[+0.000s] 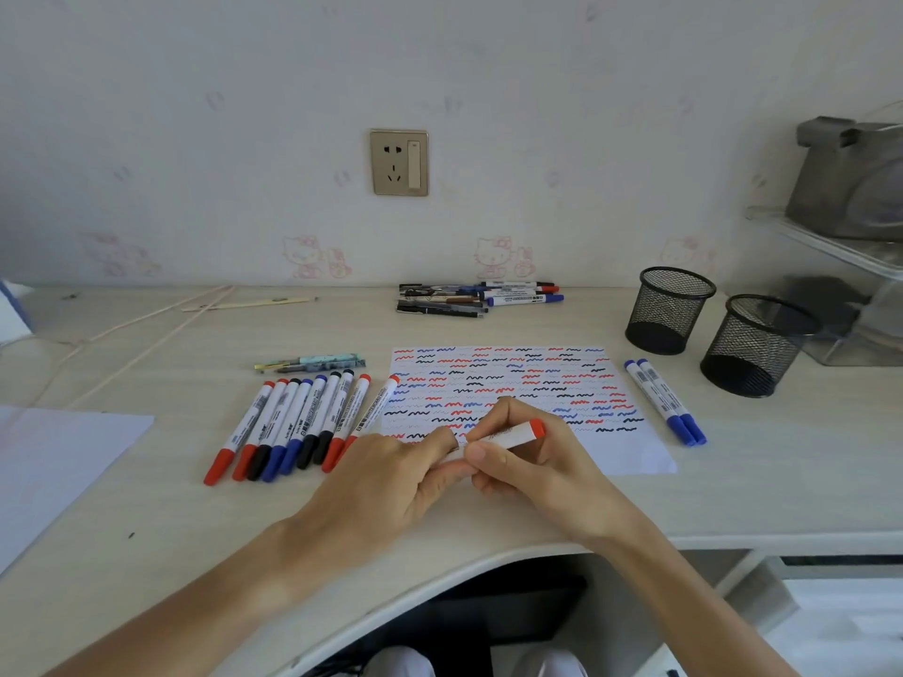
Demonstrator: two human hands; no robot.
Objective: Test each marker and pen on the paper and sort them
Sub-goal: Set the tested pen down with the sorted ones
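Pale wood-grain counter (146,505) carrying all items. White paper sheet w/ red, blue & black squiggles (630,452) lying centre-right. Two black mesh pen cups (669,310) standing upright at far right, apart from sheet. Row of nine red-, black- & blue-capped whiteboard markers (293,422) lying side by side just left of sheet. Mixed pile of pens & markers (476,298) lying near wall. Pair of blue-capped markers (664,400) lying just right of sheet. Left hand (391,481) & right hand (527,466) both gripping white marker w/ red end (508,436), held above sheet's near edge.
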